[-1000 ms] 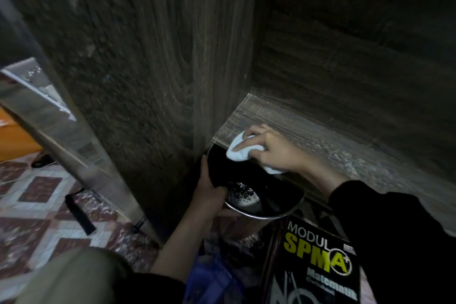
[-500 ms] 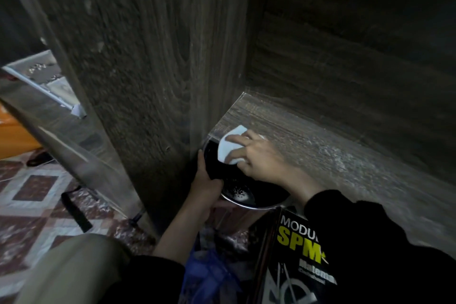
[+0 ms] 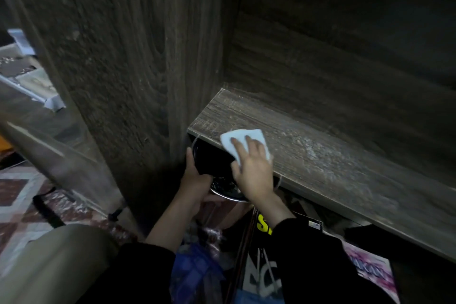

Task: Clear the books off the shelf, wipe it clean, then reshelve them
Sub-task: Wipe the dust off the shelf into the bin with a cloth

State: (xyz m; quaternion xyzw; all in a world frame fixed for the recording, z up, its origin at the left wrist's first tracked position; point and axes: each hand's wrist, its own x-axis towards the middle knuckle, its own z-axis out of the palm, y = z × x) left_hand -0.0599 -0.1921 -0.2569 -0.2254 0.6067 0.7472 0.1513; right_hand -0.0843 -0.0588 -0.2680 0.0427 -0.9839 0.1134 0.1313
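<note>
A dark wood-grain shelf (image 3: pixel 333 155) runs from centre to lower right, bare of books and streaked with pale dust. My right hand (image 3: pixel 251 170) presses a white cloth (image 3: pixel 243 139) flat on the shelf's front left corner, fingers straight. Just under that edge, my left hand (image 3: pixel 196 175) grips the rim of a round metal bowl (image 3: pixel 223 189) with dark debris inside. A black book with yellow letters (image 3: pixel 261 266) and a pink-covered book (image 3: pixel 370 271) lie on the floor below, partly behind my right sleeve.
The cabinet's upright side panel (image 3: pixel 128 69) stands left of the shelf, its back panel (image 3: pixel 345 61) behind. A blue plastic bag (image 3: pixel 195 271) lies by the books. Patterned floor tiles (image 3: pixel 22 195) and a black strap (image 3: pixel 47 207) are at lower left. My knee (image 3: pixel 54 261) fills the bottom left.
My right hand moved the cloth from over the bowl up onto the shelf's front corner and flattened on it. The left hand still holds the bowl under the edge.
</note>
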